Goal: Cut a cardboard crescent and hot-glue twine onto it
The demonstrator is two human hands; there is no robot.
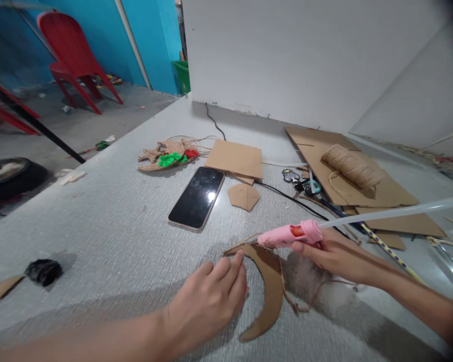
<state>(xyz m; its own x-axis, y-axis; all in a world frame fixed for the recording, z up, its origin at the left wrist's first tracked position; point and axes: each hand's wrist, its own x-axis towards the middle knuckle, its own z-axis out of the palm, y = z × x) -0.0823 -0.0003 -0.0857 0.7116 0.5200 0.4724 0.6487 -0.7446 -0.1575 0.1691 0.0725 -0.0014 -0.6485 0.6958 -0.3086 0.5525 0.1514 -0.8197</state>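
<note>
A crescent cut from brown cardboard [271,284] lies on the grey table, its upper tip pointing left. My left hand [215,291] is closed at that upper tip, fingertips pressed on the cardboard. A pink hot glue gun [287,235] is in my right hand [335,256], its nozzle at the crescent's top edge. From its back sticks a long translucent glue stick [392,213]. Thin jute twine [283,281] runs along the crescent's outer edge and trails off to the right.
A smartphone [197,198] lies beyond my left hand, beside a cardboard pentagon [243,196] and a cardboard square [234,158]. Farther left is a twine-wrapped ornament with green flowers [171,159]. A twine roll [351,168] rests on cardboard sheets [392,193]; black plastic [44,272] sits left.
</note>
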